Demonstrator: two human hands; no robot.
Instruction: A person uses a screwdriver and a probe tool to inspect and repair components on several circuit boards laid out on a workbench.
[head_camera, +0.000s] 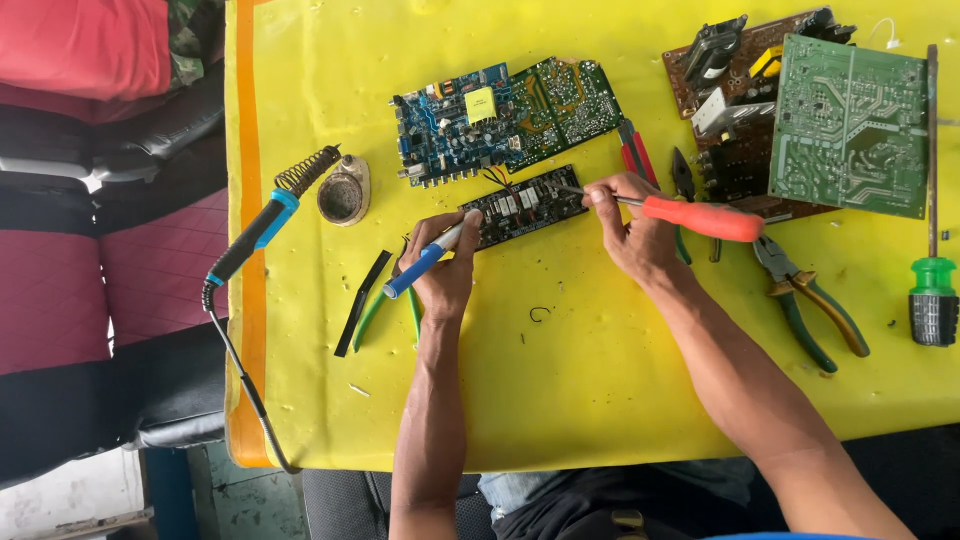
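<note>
L hand (443, 262) grips blue pen (425, 260), bracing black board (524, 206) on worktop (600, 380). R hand (628, 225) clamps orange screwdriver (700, 218), tip on board for probing.

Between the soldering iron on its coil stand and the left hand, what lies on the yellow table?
In the head view, a black strip and green-handled pliers lie between the soldering iron and the left hand.

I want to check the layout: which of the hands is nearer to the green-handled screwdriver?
The right hand. It is at the middle of the table, well left of the green-handled screwdriver at the right edge; the left hand is farther left.
</note>
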